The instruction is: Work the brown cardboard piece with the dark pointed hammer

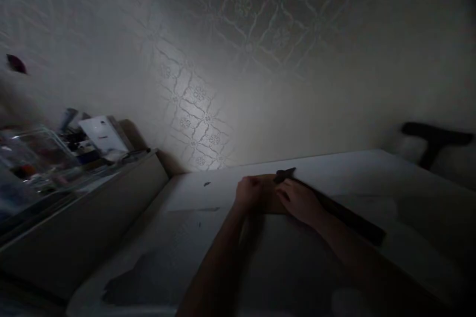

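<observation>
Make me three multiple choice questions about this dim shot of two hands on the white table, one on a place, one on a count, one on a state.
1. Where does the brown sheet lie?
A. on the white table
B. on the side shelf
C. on the floor

2. How many hands touch it?
A. none
B. one
C. two

3. How do the hands rest?
A. lifted in the air
B. pressed down on the sheet
C. clasped together

1 A: it lies flat on the tabletop.
2 C: left hand and right hand both rest on it.
3 B: both lie on the sheet, apart.
</observation>
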### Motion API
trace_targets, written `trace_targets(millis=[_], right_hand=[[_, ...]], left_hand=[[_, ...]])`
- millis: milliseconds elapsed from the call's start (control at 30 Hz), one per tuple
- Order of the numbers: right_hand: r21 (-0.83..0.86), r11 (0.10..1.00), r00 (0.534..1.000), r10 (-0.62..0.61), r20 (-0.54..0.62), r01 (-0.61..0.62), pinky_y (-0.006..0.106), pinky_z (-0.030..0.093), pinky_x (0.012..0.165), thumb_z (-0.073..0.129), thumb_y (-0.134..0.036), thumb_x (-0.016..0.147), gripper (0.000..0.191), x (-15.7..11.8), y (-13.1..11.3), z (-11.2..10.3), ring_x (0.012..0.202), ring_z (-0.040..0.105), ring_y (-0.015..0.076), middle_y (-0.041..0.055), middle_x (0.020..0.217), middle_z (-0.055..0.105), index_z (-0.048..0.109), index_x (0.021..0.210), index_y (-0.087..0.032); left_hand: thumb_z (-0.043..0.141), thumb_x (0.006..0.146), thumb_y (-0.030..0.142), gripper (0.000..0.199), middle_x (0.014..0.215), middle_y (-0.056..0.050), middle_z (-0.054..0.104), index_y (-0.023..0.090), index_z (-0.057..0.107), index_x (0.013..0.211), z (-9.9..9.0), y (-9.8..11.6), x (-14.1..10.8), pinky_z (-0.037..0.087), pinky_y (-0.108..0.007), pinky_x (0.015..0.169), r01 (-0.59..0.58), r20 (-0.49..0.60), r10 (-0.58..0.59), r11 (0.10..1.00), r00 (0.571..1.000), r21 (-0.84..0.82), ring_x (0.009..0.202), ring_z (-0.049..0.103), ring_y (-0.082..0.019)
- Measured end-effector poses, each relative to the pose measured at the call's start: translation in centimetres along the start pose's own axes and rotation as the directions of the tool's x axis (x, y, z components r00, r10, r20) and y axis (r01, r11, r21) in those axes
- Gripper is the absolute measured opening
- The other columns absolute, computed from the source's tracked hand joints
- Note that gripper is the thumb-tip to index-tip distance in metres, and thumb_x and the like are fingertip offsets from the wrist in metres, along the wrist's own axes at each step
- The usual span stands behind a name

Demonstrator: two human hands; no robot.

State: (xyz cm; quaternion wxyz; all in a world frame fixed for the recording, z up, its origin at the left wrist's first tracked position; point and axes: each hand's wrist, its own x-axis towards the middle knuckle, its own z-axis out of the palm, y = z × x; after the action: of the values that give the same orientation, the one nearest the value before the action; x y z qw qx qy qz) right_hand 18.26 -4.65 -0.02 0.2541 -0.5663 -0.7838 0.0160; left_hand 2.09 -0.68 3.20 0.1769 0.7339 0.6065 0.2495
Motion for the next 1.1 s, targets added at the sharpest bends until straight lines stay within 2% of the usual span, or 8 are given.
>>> trace_targets(millis=[100,200,367,567,700,933,1100], right_hand=[[-0.011,1.0,1.0,0.006,0.004,-0.006,0.025,0.04,0.074,0.039,-0.024,0.087,0.025,0.0,-0.1,0.0,0.086,0.056,0.0155,0.0053,0.095,0.06,0.063,0.093,-0.021],[-0.006,1.0,1.0,0.004,0.014,-0.004,0.025,0.04,0.073,0.039,-0.025,0.087,0.025,0.0,0.0,0.1,0.087,0.056,0.0156,0.0053,0.095,0.06,0.063,0.093,-0.021],[0.004,1.0,1.0,0.016,-0.003,-0.016,0.025,0.04,0.074,0.04,-0.026,0.087,0.024,0.0,0.2,0.2,0.087,0.056,0.0155,0.0045,0.095,0.06,0.063,0.093,-0.021],[0.012,1.0,1.0,0.014,0.005,-0.014,0.025,0.04,0.078,0.043,-0.025,0.086,0.022,0.0,0.5,0.2,0.088,0.056,0.0153,0.0046,0.097,0.061,0.064,0.092,-0.022],[0.032,0.999,1.0,0.023,0.015,-0.024,0.026,0.04,0.08,0.043,-0.024,0.085,0.022,0.0,0.6,0.3,0.088,0.056,0.015,0.0046,0.096,0.061,0.064,0.092,-0.022],[0.043,0.999,1.0,0.028,0.011,-0.028,0.026,0.039,0.081,0.044,-0.024,0.085,0.022,0.0,0.7,0.3,0.09,0.056,0.0153,0.0048,0.099,0.061,0.063,0.093,-0.021],[0.033,0.999,1.0,0.029,0.005,-0.029,0.026,0.04,0.078,0.043,-0.025,0.085,0.022,0.0,0.7,0.3,0.086,0.056,0.0152,0.0043,0.095,0.06,0.064,0.092,-0.021]], left_hand=[[0.052,0.078,0.025,0.025,0.079,-0.006,0.069,0.011,0.071,0.084,0.0,-0.4,0.1,0.042,-0.021,0.067,-0.054,-0.002,0.054,0.998,0.999,0.037,0.079,0.062,-0.018],[0.051,0.079,0.027,0.027,0.069,-0.004,0.066,0.009,0.071,0.078,-0.4,-1.3,0.4,0.039,-0.02,0.062,-0.071,0.003,0.071,0.996,0.997,0.05,0.071,0.059,-0.016],[0.051,0.079,0.031,0.03,0.06,0.0,0.058,0.009,0.069,0.071,-0.6,-2.2,0.3,0.034,-0.018,0.054,-0.084,0.026,0.084,0.996,0.996,-0.032,0.065,0.056,-0.013],[0.057,0.074,0.026,0.021,0.067,0.0,0.065,0.012,0.072,0.078,-0.4,-2.3,0.2,0.039,-0.018,0.059,-0.037,0.042,0.043,0.991,0.998,-0.126,0.068,0.059,-0.013],[0.055,0.077,0.027,0.023,0.075,-0.003,0.069,0.012,0.072,0.082,-0.5,-2.1,0.2,0.042,-0.02,0.067,-0.074,0.016,0.076,0.994,0.997,-0.076,0.074,0.06,-0.014],[0.063,0.071,0.035,0.025,0.083,-0.003,0.071,0.02,0.072,0.089,-0.1,-2.1,-0.1,0.046,-0.023,0.067,-0.133,0.142,0.133,0.991,0.981,-0.015,0.077,0.062,-0.018],[0.061,0.072,0.026,0.017,0.088,-0.003,0.07,0.023,0.072,0.085,0.8,-1.9,-0.1,0.046,-0.024,0.072,-0.175,0.126,0.165,0.982,0.978,0.07,0.081,0.062,-0.018]])
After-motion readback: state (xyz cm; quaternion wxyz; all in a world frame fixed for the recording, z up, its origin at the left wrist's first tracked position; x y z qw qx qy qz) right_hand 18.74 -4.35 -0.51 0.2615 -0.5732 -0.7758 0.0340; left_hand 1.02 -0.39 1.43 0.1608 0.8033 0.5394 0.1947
